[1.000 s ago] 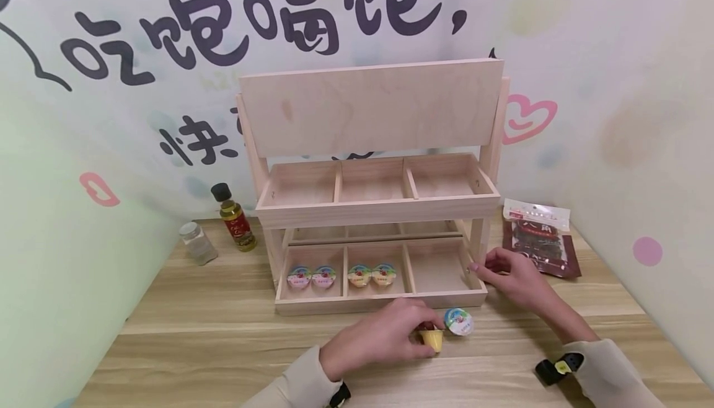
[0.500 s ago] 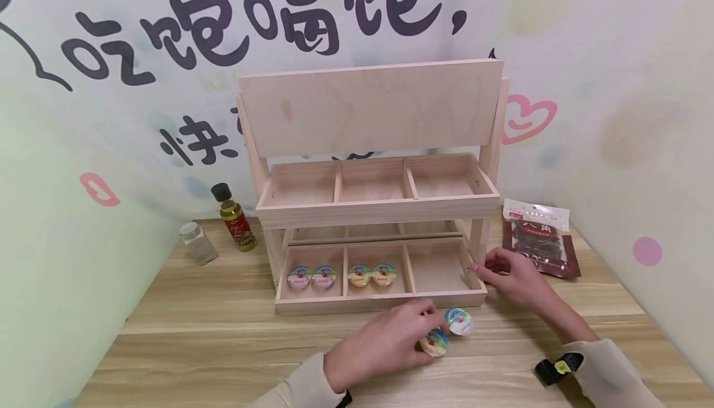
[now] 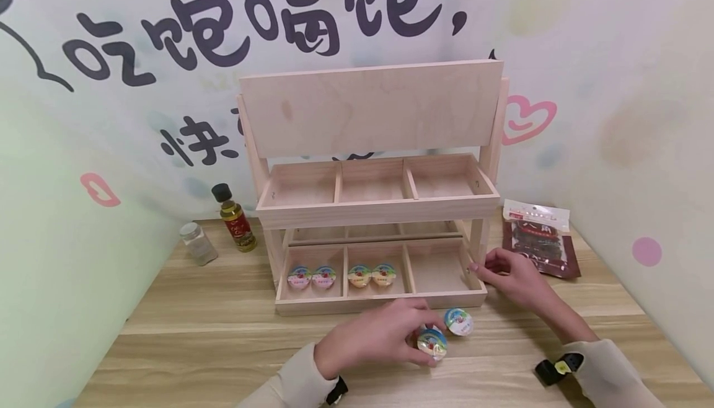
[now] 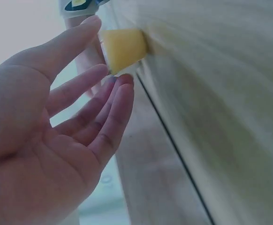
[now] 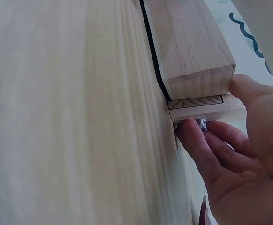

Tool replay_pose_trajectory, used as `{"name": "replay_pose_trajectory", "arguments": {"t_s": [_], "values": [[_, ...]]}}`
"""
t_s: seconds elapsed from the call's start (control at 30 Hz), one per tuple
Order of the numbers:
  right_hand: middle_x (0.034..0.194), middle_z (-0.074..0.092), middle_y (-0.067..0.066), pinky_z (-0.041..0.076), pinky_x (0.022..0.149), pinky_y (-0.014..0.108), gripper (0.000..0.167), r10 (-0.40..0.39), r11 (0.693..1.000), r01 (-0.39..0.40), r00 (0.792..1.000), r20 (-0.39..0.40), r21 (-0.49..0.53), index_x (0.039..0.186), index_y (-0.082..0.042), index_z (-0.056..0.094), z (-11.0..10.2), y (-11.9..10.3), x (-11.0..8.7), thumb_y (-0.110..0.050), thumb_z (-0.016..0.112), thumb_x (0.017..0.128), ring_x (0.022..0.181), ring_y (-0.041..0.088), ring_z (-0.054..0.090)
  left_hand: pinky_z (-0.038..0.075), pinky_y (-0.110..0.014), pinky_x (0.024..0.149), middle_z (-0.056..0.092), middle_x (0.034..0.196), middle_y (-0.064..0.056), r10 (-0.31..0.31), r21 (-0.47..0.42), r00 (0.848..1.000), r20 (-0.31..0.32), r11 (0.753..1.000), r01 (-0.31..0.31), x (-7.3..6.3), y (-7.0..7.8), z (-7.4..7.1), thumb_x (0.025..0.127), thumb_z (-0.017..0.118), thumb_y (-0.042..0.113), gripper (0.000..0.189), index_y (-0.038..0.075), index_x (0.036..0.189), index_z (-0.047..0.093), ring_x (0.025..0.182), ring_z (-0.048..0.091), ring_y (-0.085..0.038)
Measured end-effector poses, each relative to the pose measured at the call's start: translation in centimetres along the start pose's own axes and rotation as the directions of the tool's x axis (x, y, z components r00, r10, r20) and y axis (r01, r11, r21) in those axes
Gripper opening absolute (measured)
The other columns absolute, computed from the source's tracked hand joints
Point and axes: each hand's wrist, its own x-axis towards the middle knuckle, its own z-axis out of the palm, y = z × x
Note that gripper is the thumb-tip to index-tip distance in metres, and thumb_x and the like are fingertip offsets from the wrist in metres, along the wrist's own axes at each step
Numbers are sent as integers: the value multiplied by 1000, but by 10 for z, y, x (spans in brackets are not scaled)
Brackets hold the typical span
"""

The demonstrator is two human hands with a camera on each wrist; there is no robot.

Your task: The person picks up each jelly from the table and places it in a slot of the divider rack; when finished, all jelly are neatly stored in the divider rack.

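Observation:
My left hand point(image 3: 385, 337) is beside a yellow jelly cup point(image 3: 432, 344) standing lid up on the table. In the left wrist view, the cup's base point(image 4: 127, 47) meets the tabletop, and my thumb and loosely bent fingers spread around its lid with a gap at the thumb. Just behind it lies another jelly cup point(image 3: 459, 322) with a whitish lid. My right hand point(image 3: 519, 279) pinches the right side wall of the wooden rack point(image 3: 379, 214), thumb on the inside. Two pink jelly cups point(image 3: 311, 277) fill part of the lower left compartment; two orange ones point(image 3: 372, 275) sit in the middle.
The rack has two three-part trays and a tall back board point(image 3: 374, 110). Left of it stand an oil bottle point(image 3: 237, 222) and a small clear jar point(image 3: 198, 243). A dark red spice bag point(image 3: 540, 243) lies at the right, close behind my right hand.
The yellow cup, tilted on its side a second ago, has turned so its lid faces up. My left fingers have loosened around it. My right hand has stayed at the rack.

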Motion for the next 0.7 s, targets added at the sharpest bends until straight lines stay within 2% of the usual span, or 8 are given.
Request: {"name": "replay_pose_trajectory", "arguments": {"t_s": [0.13, 0.4, 0.53, 0.7], "values": [[107, 78, 8, 56, 77, 23, 37, -1, 1000, 1, 1000, 0, 0, 110, -9, 73, 0, 1, 0, -44, 77, 101, 103, 22, 72, 42, -4, 80, 67, 110, 10, -7, -7, 1000, -4, 1000, 7, 3, -3, 6, 95, 86, 41, 39, 21, 127, 76, 93, 57, 3], [108, 78, 8, 57, 78, 23, 37, -6, 1000, 6, 1000, -5, -1, 111, -9, 73, 0, 1, 1, -45, 77, 101, 104, 23, 72, 42, -2, 82, 71, 100, 12, 63, 32, 996, -59, 998, -61, 9, -6, 12, 95, 84, 33, 26, 18, 116, 78, 89, 58, 8], [109, 78, 9, 56, 78, 23, 37, -5, 1000, 5, 1000, -6, 2, 110, -9, 73, 0, 2, 1, -44, 77, 101, 104, 22, 72, 42, -1, 79, 70, 99, 13, 71, 31, 995, -66, 997, -69, 11, -4, 11, 94, 82, 33, 28, 17, 117, 78, 87, 56, 9], [108, 79, 9, 57, 78, 23, 37, -5, 1000, 5, 1000, -1, 8, 111, -8, 73, 0, 2, 1, -44, 76, 102, 103, 21, 72, 44, -2, 84, 74, 110, 10, 63, 9, 991, -115, 998, -63, 13, -2, 6, 95, 79, 35, 34, 14, 123, 78, 94, 58, 8]]}}
